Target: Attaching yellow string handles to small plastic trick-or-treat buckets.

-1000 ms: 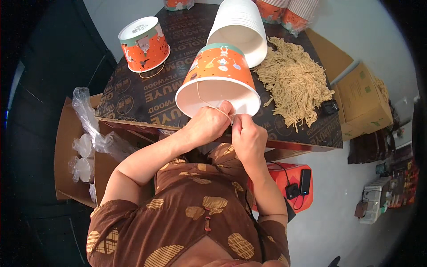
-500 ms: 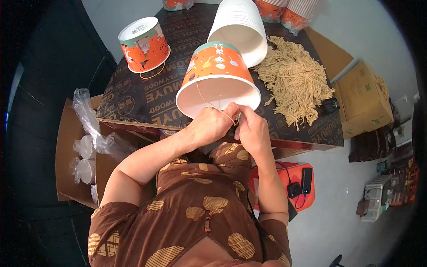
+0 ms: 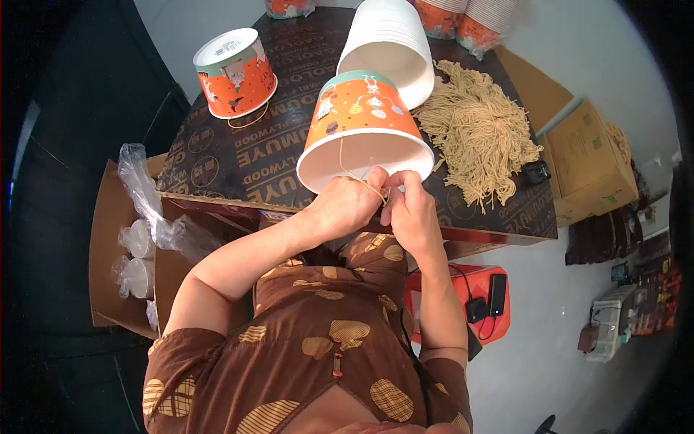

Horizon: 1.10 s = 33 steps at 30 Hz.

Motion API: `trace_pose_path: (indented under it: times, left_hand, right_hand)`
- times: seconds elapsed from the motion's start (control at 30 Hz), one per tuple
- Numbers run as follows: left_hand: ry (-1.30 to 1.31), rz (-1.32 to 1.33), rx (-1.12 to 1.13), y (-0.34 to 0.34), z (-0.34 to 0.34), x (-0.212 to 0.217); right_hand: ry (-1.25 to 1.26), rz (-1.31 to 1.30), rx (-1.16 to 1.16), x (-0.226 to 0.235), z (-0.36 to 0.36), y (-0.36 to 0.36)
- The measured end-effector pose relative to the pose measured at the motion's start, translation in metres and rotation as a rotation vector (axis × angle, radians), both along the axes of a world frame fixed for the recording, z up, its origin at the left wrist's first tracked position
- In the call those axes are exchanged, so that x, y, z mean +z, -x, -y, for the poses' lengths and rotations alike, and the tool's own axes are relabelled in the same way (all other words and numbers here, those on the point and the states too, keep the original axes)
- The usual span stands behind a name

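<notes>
At the near table edge [image 3: 217, 181], your left hand [image 3: 347, 206] and right hand [image 3: 408, 210] pinch a tan string [image 3: 350, 170] at the rim of a tilted orange paper bucket [image 3: 361, 119], fingers closed on it, string pile [image 3: 477, 130] beside

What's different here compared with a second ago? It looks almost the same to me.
Very little. Both hands, left hand and right hand, stay pinched on the thin string at the rim of the orange paper bucket, fingers shifting only slightly. The bucket stays tipped toward the person. The second orange bucket, white bucket stack and string pile have not moved.
</notes>
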<state>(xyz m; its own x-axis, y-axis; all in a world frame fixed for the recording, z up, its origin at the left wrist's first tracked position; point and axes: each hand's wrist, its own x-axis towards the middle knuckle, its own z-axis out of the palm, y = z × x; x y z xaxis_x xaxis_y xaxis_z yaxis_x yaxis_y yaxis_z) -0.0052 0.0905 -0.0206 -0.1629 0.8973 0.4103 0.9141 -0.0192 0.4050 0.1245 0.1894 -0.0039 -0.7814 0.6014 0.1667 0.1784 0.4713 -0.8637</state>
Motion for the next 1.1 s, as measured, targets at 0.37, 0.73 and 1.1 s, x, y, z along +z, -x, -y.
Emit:
trace_pose_path:
  times: [0.37, 0.73, 1.1]
  left_hand:
    - [0.012, 0.008, -0.021, 0.003, -0.001, -0.002]
    - [0.154, 0.426, 0.036, 0.012, 0.001, 0.028]
    - [0.095, 0.478, 0.002, 0.016, -0.006, 0.018]
  right_hand:
    - [-0.053, -0.037, 0.002, -0.006, -0.001, -0.001]
    - [-0.158, -0.106, -0.006, -0.015, 0.004, -0.009]
    - [-0.534, -0.075, -0.062, -0.027, 0.025, -0.023]
